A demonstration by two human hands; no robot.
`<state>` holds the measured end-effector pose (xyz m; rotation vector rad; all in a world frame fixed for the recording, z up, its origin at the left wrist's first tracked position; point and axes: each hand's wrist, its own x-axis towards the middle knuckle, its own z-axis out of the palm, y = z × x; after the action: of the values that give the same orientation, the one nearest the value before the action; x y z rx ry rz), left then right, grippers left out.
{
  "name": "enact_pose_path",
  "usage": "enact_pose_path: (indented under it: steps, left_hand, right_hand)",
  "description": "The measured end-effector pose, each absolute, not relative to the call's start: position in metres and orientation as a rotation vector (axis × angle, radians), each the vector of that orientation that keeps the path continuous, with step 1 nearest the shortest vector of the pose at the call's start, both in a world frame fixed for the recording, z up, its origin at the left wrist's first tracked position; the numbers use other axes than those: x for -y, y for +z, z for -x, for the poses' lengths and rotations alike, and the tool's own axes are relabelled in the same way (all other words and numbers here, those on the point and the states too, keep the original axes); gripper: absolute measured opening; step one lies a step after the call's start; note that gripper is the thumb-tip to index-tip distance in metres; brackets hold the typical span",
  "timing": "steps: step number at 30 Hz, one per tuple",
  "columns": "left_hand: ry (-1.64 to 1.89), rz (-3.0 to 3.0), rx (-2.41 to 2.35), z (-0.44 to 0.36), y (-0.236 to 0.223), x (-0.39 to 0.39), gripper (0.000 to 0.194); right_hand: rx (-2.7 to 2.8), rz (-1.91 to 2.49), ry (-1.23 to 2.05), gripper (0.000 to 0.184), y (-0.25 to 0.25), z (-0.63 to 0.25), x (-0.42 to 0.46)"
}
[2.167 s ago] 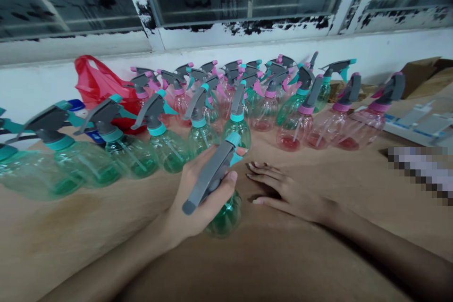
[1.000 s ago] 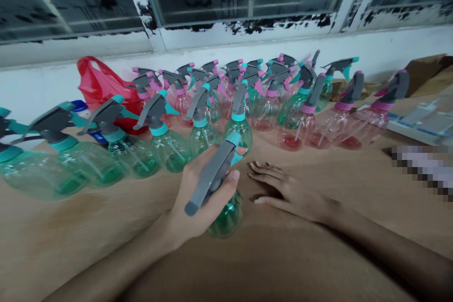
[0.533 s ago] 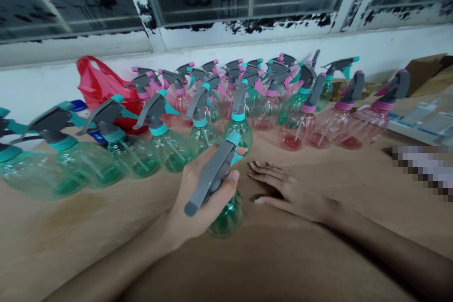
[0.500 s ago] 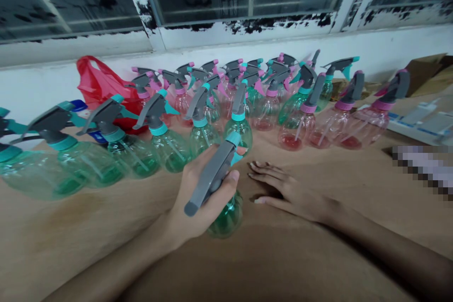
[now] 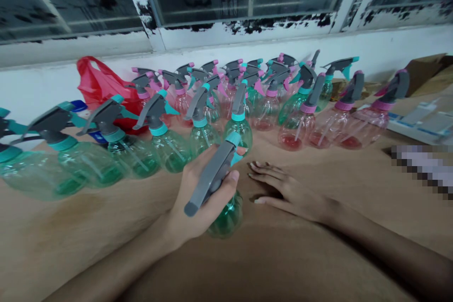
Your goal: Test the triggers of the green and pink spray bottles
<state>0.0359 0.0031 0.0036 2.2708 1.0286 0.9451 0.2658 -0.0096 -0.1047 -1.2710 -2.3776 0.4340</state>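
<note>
My left hand [image 5: 198,193] is wrapped round the neck of a green spray bottle [image 5: 226,219] with a grey and teal trigger head. The bottle stands on the brown table [image 5: 290,255], its nozzle pointing away from me; the hand hides its collar. To the right, my right hand [image 5: 286,191] lies on the table with fingers stretched out, holding nothing. Just beyond the held bottle stands another green spray bottle [image 5: 238,127]. A row of green spray bottles, among them one with a teal collar [image 5: 170,151], runs off to the left.
Pink spray bottles [image 5: 292,134] stand right of centre, with several mixed pink and green ones behind. A red plastic bag [image 5: 102,85] sits at the back left. Brown paper packaging [image 5: 424,75] and a pale tray [image 5: 414,127] lie at the right. A window wall [image 5: 247,37] closes the back.
Both hands and the bottle keep their places. The view has shifted very slightly since the earliest frame; nothing else visibly differs.
</note>
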Motion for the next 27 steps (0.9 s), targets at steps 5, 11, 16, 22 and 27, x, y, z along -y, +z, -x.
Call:
enact_pose_path:
  steps: [5,11,16,22,27]
  left_hand:
    - [0.955,-2.268,-1.038,-0.0362,0.0035,-0.0029,0.016]
    - [0.946,-2.258,-1.029,-0.0352,0.0026,-0.0039,0.019]
    - [0.983,-2.271,-1.022,-0.0344,0.0043,-0.0020,0.016]
    - [0.898,-2.227,-0.976,-0.0337,0.0077,-0.0034,0.009]
    - [0.908,-2.229,-0.961,-0.0345,0.0067,-0.0050,0.012]
  right_hand:
    - [2.367,1.273,0.436,0.063,-0.1038,-0.2656,0.0102]
    - [2.402,1.295,0.399,0.063,-0.1043,-0.2655,0.0103]
    - [2.408,1.291,0.402,0.064,-0.1065,-0.2667,0.0095]
    - [2.410,1.290,0.387,0.063,-0.1066,-0.2663,0.0096]
    - [2.410,1.286,0.376,0.063,-0.1064,-0.2650,0.0094]
